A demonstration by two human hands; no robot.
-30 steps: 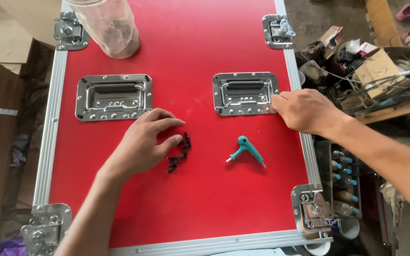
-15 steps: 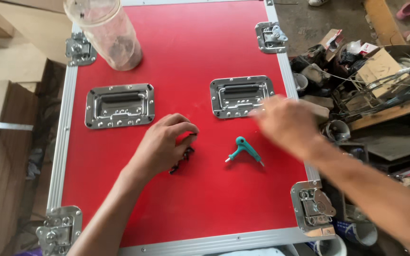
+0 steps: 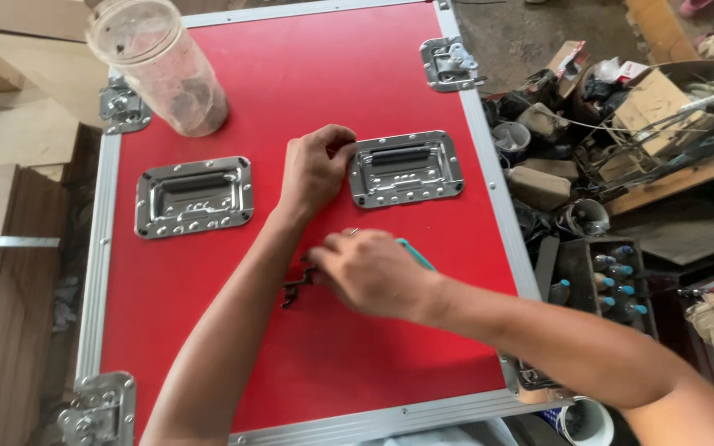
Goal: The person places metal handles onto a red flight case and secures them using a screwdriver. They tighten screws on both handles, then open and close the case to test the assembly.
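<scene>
Fingers of my right hand (image 3: 373, 272) are curled down over the little pile of black metal screws (image 3: 295, 291) in the middle of the red flight-case lid (image 3: 208, 347). Honestly can't tell if I've actually pinched one or I'm just touching them, my knuckles hide it. The teal-handled small tool (image 3: 416, 256) pokes out from under that hand at about 2 o'clock.

My left hand (image 3: 316, 169) is up at 11 o'clock from the right one. It's loosely fisted, with the fingertips on the left edge of the right-hand recessed steel handle plate (image 3: 411, 169). Whether anything is nipped between those fingers, no idea.

So the hands have swapped spots. A second ago the left was on the screws and the right was at the plate's far edge. Now the left is against the plate and the right is at the hardware, so my arms sit pretty close together.

The matching steel handle plate (image 3: 193, 196) sits at 9 o'clock from my left hand, untouched.

Containers: a clear plastic jar (image 3: 163, 70) stands at 11 o'clock near the lid's corner. No cap on it, just brownish grime and dark stuff in the bottom, can't make out what. Off the lid at 3 o'clock, a dark tray (image 3: 580, 264) on the floor holds a few blue-capped bottles (image 3: 621, 289).
</scene>
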